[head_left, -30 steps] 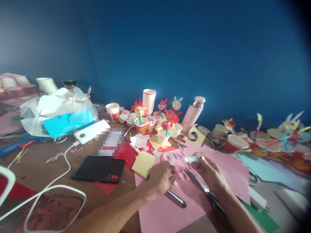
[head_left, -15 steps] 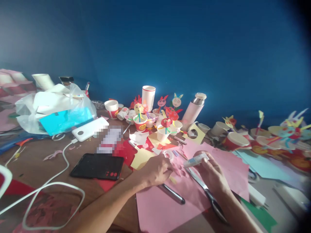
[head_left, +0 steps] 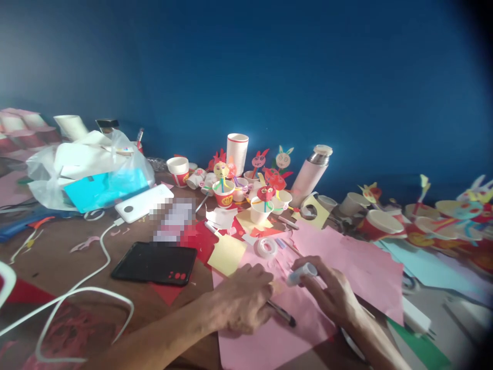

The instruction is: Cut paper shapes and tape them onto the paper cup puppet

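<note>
My right hand [head_left: 333,288] is closed around a small white glue stick [head_left: 302,274] with a pale blue label, held tilted above the pink paper [head_left: 262,339]. My left hand [head_left: 246,298] is on the left side of that paper, its fingers curled downward; whatever they may pinch is hidden. A dark pen [head_left: 283,313] sticks out from under its fingers. Between both hands lie pink paper cutouts [head_left: 275,266]. Behind them rests a roll of clear tape [head_left: 266,247]. Scissors are mostly covered by my right forearm, with a handle [head_left: 351,343] showing.
Paper cups with paper animal faces, such as a red one [head_left: 265,192], stand behind, beside a pink thermos [head_left: 311,174]. On the left are a black phone [head_left: 156,263], a white power bank [head_left: 144,204] with its cable, and a plastic bag [head_left: 42,180]. More decorated cups [head_left: 381,224] stand right.
My left hand has come nearer, uncovering the tape roll and covering part of the pen. My right hand has lowered and turned the glue stick, so its end faces me more.
</note>
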Available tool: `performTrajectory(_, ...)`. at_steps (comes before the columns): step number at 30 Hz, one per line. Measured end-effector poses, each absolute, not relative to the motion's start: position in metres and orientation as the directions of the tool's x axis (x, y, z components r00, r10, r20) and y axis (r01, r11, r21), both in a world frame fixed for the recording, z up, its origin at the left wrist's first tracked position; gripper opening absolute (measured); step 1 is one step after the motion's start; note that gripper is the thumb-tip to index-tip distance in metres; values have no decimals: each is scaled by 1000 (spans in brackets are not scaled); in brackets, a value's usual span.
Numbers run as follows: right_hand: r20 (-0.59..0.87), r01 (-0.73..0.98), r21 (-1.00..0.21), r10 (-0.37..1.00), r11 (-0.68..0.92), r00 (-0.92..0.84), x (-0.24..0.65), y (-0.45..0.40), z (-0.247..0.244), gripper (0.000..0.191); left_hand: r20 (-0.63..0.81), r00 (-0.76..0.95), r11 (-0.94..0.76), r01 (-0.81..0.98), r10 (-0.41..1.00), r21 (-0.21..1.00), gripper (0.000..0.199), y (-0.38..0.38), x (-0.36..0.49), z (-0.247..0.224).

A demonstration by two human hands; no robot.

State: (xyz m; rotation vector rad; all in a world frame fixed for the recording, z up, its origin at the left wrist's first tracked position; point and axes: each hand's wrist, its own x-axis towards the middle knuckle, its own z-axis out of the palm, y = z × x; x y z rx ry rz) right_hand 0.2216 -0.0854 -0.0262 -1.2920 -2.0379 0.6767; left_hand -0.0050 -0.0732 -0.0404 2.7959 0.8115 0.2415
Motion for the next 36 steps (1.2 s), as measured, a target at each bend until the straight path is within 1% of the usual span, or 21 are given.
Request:
performTrajectory(3,221,648,-589,867,483,-446,219,-83,-32,15,117,822,-814,512,557,274,26,-75,-4,-43)
performTrajectory(6,233,677,-513,845,528,-482,215,-82,-35,14,129,817,-809,510,562,292,25,-75,-3,-46)
performTrajectory(8,242,683,-495,840,537,-485,214,-82,-37,13,135,813,-805,511,566,301,25,-75,-3,-46)
performTrajectory(13,283,650,-499,817,573,-503,210,-80,-41,14,145,809,-802,508,569,314,25,-76,-4,-43)
performTrajectory(18,226,706,-407,812,580,-537,207,-79,-49,9,137,805,-794,513,577,327,25,-76,-5,-40)
performTrajectory(21,225,683,-446,811,578,-540,212,-79,-51,10,134,808,-797,514,574,317,26,-76,-5,-40)
performTrajectory(24,278,650,-500,817,573,-506,217,-80,-46,15,118,818,-807,513,563,293,24,-76,-5,-40)
performTrajectory(28,315,636,-524,823,566,-473,220,-81,-36,18,100,829,-819,513,550,257,22,-75,-5,-37)
performTrajectory(32,344,654,-521,836,548,-427,219,-80,-35,16,94,827,-812,512,554,278,22,-76,-5,-35)
performTrajectory(36,358,660,-491,822,569,-442,218,-80,-40,16,89,821,-801,518,564,299,22,-76,-4,-35)
